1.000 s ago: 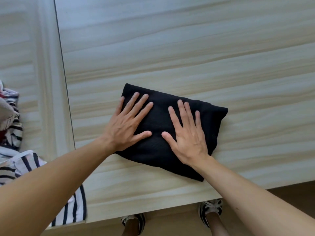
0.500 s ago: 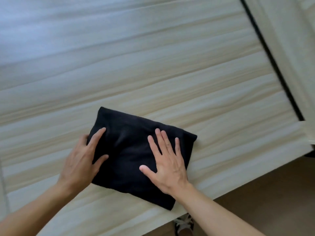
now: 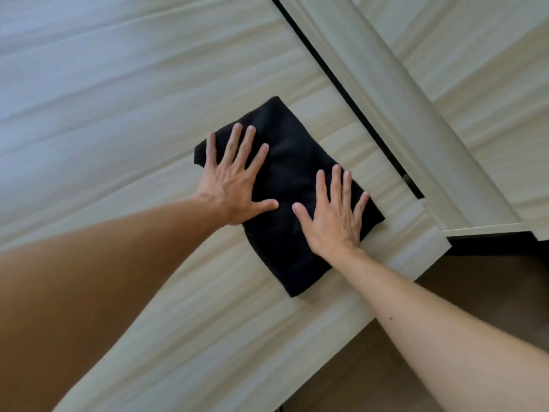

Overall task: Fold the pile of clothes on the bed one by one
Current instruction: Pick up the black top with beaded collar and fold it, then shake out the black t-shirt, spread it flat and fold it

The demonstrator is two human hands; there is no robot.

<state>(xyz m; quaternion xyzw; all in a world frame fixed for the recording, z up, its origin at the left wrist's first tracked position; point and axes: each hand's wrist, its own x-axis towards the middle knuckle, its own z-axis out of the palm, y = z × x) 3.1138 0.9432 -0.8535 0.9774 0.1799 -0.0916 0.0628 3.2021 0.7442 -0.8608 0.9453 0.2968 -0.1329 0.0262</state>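
Observation:
A black garment [image 3: 292,162], folded into a small rectangle, lies on the pale wood-grain surface [image 3: 118,114] near its right end. My left hand [image 3: 234,185] presses flat on the garment's left part, fingers spread. My right hand [image 3: 335,218] lies flat on its right part, fingers apart, close to the garment's right edge. Neither hand grips the cloth. The pile of other clothes is out of view.
A dark gap [image 3: 350,93] runs diagonally just right of the garment, with a second pale panel [image 3: 401,108] beyond it. The surface's front edge [image 3: 326,331] drops to a brown floor [image 3: 475,278] at the lower right.
The view has swung further right and the striped clothes left the frame. The black garment has slid toward the gap at the right, and my left hand now lies flat on it.

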